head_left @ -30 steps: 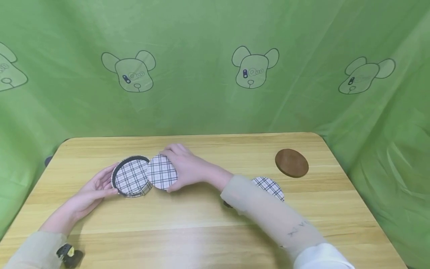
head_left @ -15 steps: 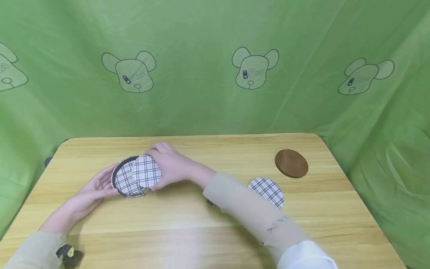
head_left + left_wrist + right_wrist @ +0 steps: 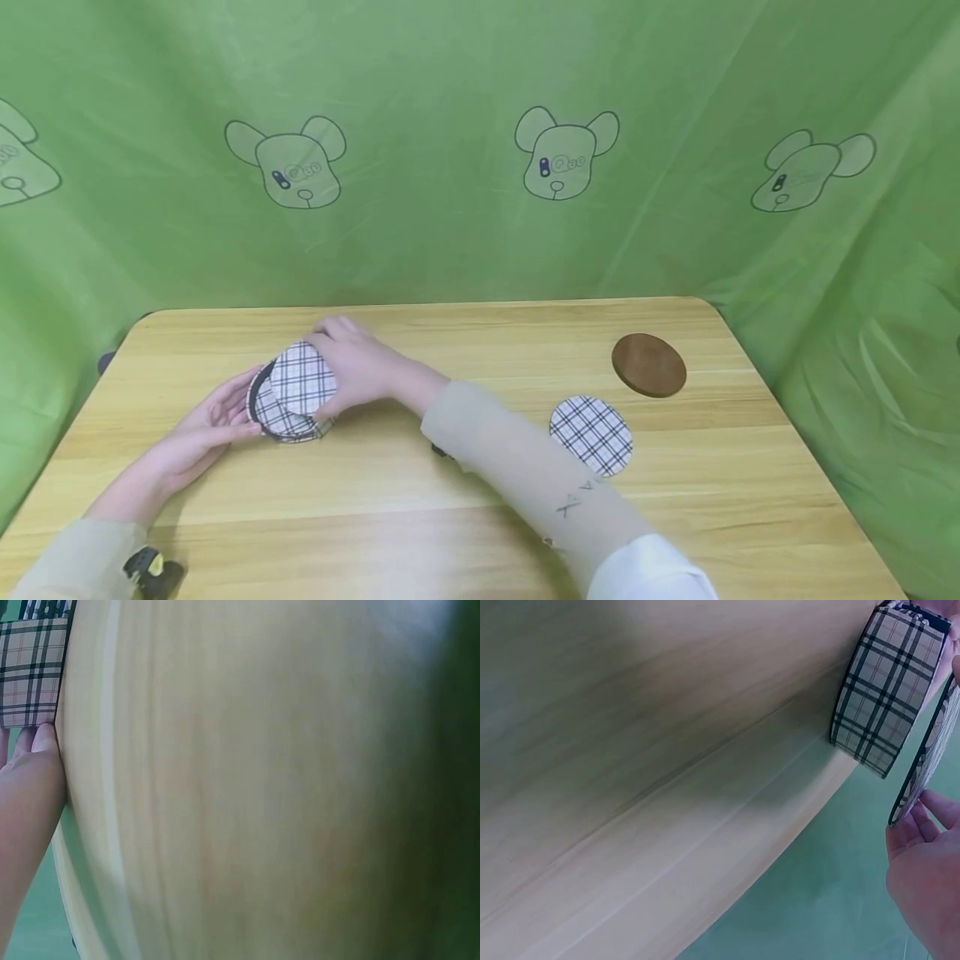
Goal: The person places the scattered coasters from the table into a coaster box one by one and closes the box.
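A shallow round plaid box (image 3: 279, 423) with a dark inner rim is on the table at the left. My left hand (image 3: 197, 435) holds it from the left, thumb at its near edge. The box's plaid side wall (image 3: 31, 671) shows in the left wrist view, with my fingertips against it. My right hand (image 3: 360, 367) grips a thin round plaid disc (image 3: 303, 379), like a coaster, by its right edge. This disc is over the box's opening and covers much of it. In the right wrist view the disc (image 3: 922, 761) appears edge-on, apart from the box wall (image 3: 889, 690).
A second plaid disc (image 3: 592, 436) lies flat to the right, partly behind my right sleeve (image 3: 517, 467). Farther right is a brown round disc (image 3: 649, 365). A green curtain (image 3: 450, 167) surrounds the wooden table (image 3: 420, 517).
My right hand has moved left with the plaid disc, from beside the box to over its opening. The left hand and the box have stayed still. More of the second disc shows now.
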### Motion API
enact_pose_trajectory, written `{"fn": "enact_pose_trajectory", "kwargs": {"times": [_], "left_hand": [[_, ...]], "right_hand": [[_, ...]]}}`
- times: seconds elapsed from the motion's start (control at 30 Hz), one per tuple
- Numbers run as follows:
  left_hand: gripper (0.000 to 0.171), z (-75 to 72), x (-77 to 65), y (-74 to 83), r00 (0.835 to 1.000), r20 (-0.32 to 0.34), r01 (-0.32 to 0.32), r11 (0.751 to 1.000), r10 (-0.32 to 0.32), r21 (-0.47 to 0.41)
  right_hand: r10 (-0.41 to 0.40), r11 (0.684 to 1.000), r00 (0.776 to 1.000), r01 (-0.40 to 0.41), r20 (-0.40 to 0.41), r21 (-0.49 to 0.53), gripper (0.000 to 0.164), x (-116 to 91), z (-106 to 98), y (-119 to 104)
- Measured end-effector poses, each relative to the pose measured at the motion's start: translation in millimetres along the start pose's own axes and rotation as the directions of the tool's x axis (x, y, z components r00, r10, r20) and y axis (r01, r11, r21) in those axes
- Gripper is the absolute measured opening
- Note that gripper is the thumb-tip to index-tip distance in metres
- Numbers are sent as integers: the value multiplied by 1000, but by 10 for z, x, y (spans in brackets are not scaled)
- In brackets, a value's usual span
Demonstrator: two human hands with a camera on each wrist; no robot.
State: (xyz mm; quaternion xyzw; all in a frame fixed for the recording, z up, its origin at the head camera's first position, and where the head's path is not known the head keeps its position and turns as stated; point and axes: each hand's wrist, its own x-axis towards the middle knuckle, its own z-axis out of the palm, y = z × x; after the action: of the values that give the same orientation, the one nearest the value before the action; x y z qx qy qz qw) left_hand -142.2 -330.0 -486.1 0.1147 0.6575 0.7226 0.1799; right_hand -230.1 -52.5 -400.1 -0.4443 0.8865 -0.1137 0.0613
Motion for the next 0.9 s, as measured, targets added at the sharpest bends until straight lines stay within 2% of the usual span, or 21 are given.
{"fn": "enact_pose_trajectory", "kwargs": {"times": [0.3,0.67,0.9], "left_hand": [[89,-10,-7,-15,1000,7,-12,1000,12,-6],[91,-5,-6,-9,1000,-6,3,1000,-3,-4],[90,-4,-3,-13,1000,1,-15,1000,15,-16]], "right_hand": [[6,999,1000,-5,18,-33,116,107,84,-97],[8,999,1000,-7,28,-51,111,139,157,-151],[27,998,999,-24,36,-64,111,168,201,-177]]}}
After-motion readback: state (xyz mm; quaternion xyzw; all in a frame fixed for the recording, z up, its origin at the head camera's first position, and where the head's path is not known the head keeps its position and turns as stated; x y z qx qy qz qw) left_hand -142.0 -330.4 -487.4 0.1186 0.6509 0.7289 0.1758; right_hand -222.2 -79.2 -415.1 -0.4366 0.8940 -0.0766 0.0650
